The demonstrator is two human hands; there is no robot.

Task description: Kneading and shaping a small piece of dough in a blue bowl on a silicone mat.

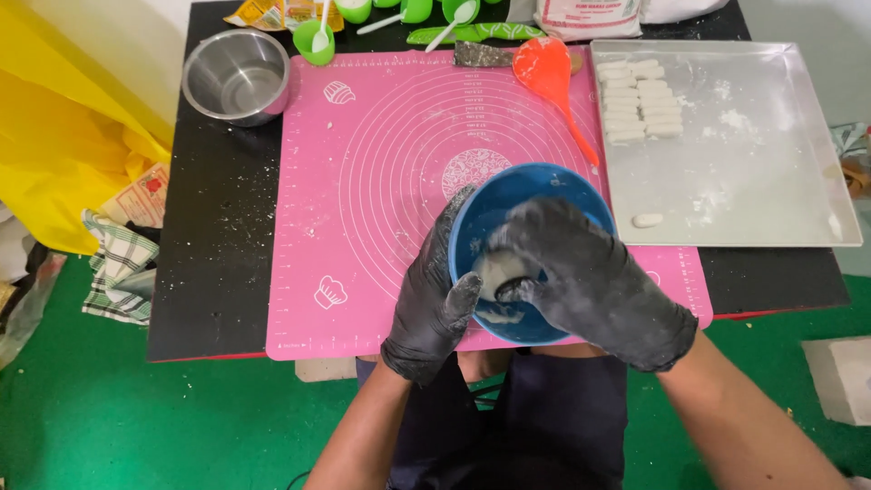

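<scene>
My left hand, in a black glove, grips the near left rim of a blue bowl that rests on the pink baking mat. Inside the bowl, my right hand, also gloved in black and dusted with flour, is closed around a lump of white dough. More white dough smears the bowl's near wall below it.
A metal tray at the right holds rows of white dough pieces and one loose piece. An orange spatula, a steel pot, green cups with spoons and a checked cloth lie around.
</scene>
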